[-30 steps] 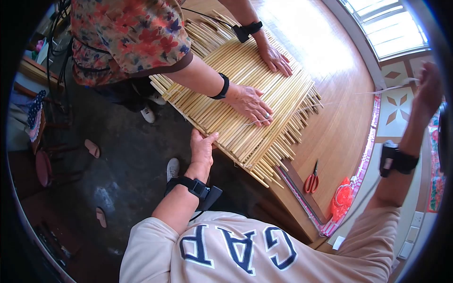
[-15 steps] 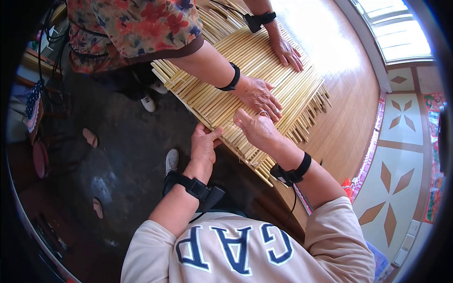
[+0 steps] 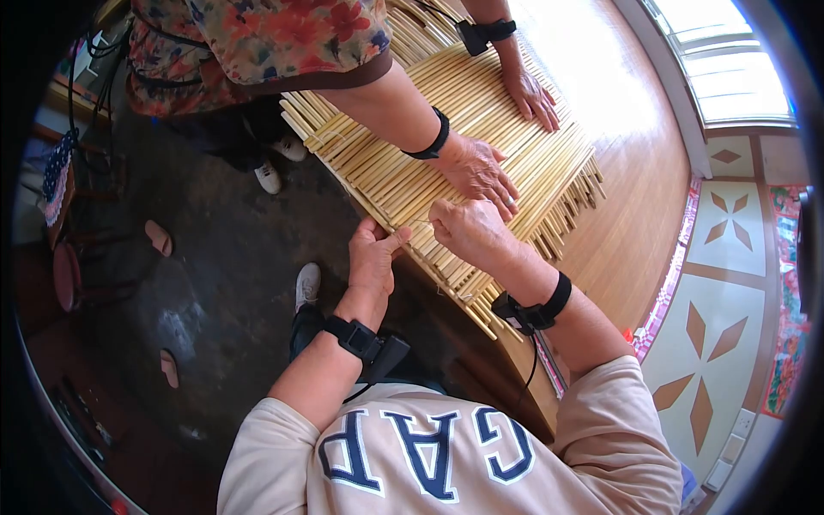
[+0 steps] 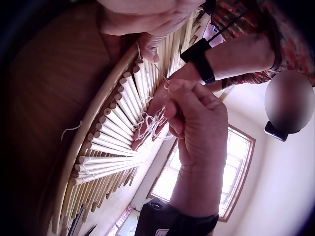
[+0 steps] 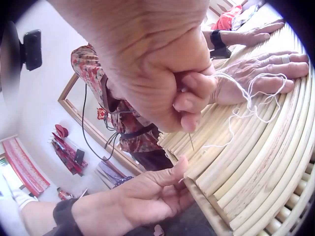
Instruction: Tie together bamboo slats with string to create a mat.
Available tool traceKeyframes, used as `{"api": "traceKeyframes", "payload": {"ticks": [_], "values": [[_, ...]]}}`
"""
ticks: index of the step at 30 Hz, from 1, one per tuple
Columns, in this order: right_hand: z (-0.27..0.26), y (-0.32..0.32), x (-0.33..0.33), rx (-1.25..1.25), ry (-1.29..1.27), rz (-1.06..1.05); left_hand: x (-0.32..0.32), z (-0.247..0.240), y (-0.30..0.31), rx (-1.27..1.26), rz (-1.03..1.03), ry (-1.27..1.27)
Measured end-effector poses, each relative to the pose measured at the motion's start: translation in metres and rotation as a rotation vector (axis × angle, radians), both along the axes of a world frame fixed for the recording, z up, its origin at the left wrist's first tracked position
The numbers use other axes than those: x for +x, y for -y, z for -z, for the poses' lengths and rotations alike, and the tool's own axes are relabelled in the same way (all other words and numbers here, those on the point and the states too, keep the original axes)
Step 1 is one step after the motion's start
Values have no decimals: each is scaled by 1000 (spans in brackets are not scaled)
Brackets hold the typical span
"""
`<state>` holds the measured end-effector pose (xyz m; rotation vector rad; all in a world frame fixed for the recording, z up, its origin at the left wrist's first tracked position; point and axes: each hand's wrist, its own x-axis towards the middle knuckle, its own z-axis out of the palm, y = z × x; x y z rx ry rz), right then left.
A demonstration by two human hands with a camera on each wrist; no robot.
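Note:
A mat of pale bamboo sticks (image 3: 386,190) lies at the table's edge. My left hand (image 3: 373,260) grips the mat's near edge, thumb on top and fingers underneath. Over the sticks just beside it, my right hand (image 3: 476,232) pinches a thin needle (image 5: 191,141), its tip pointing down at the mat near my left thumb. Loose white thread (image 4: 155,124) hangs in a tangle by the right hand. Another person's hand (image 3: 485,176) lies flat on the mat close by, and their other hand (image 3: 534,99) rests farther back on it.
The wooden table (image 3: 635,163) reaches back toward a bright window (image 3: 721,64). The other person in a floral top (image 3: 292,39) stands across to the left. Slippers (image 3: 160,238) and a round reddish stool (image 3: 67,276) are on the dark floor.
My right hand has come in from far right, where it held the thread drawn out, down to the mat by my left hand. The left hand still grips the edge.

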<state>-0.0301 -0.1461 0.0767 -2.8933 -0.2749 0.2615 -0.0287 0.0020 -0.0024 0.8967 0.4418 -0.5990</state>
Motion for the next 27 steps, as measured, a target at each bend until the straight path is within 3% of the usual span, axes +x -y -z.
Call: {"api": "traceKeyframes", "payload": {"ticks": [12,27], "values": [[-10,-2,10,-26,-117,-49,1,2,0,-99,-13,-83],[-27,-21,32,-241,-282,-320,2,2,0,-95,-43,-88]]}}
